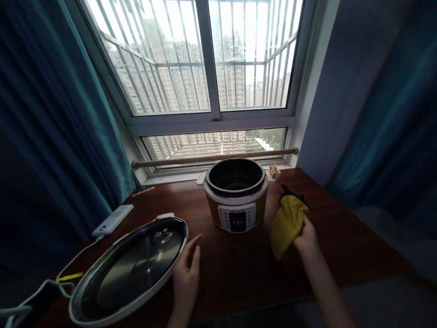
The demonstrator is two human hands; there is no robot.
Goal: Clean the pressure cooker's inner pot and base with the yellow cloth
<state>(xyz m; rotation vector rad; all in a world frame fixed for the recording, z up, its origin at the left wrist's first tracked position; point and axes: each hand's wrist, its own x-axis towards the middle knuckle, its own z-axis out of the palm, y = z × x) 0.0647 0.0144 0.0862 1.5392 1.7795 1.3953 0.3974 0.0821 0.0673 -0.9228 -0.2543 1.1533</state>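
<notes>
In the head view, my right hand [306, 234] grips a yellow-green cloth [287, 222] with a dark edge, held to the right of the cooker. The electric pressure cooker [211, 207] stands upright without its lid, its dark inner pot [235, 175] showing and its control panel facing me. My left hand [187, 269] has its thumb and fingers apart and holds nothing. It is beside the right rim of the cooker's lid [136, 269], which lies with its metal inner side up; whether the hand touches the rim I cannot tell.
A white power bank [113, 220] with a cable [80, 258] lies at the left of the brown wooden table [235, 269]. A yellow strip [70, 276] sits near the cable. Behind the cooker are a rail [191, 160] and a window. Blue curtains [64, 114] hang on both sides.
</notes>
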